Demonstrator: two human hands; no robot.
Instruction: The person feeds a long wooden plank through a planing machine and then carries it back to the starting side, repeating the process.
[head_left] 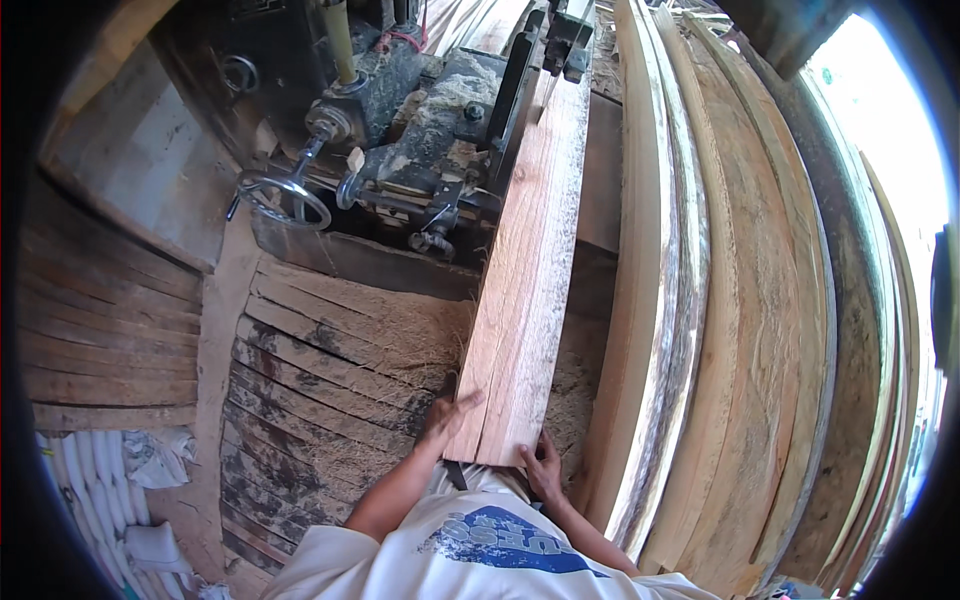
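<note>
A long, pale wooden board (525,260) stretches away from my waist to the sawing machine (430,130). My left hand (447,420) grips its left edge close to the near end, fingers lying over the top face. At the near right corner, my right hand (543,467) holds the board with the thumb at its edge and the other fingers mostly hidden. A dark lengthwise line marks the near part of the board. Its far end passes beside a black guide (512,95) and below the saw's upper blade holder (570,45). Sawdust lies along its right side.
A chrome handwheel (285,200) sticks out from the machine on the left. Long sawn planks (740,260) stand close along my right side. Sawdust covers the slatted wooden floor (320,400). White sacks (105,490) are piled at the lower left.
</note>
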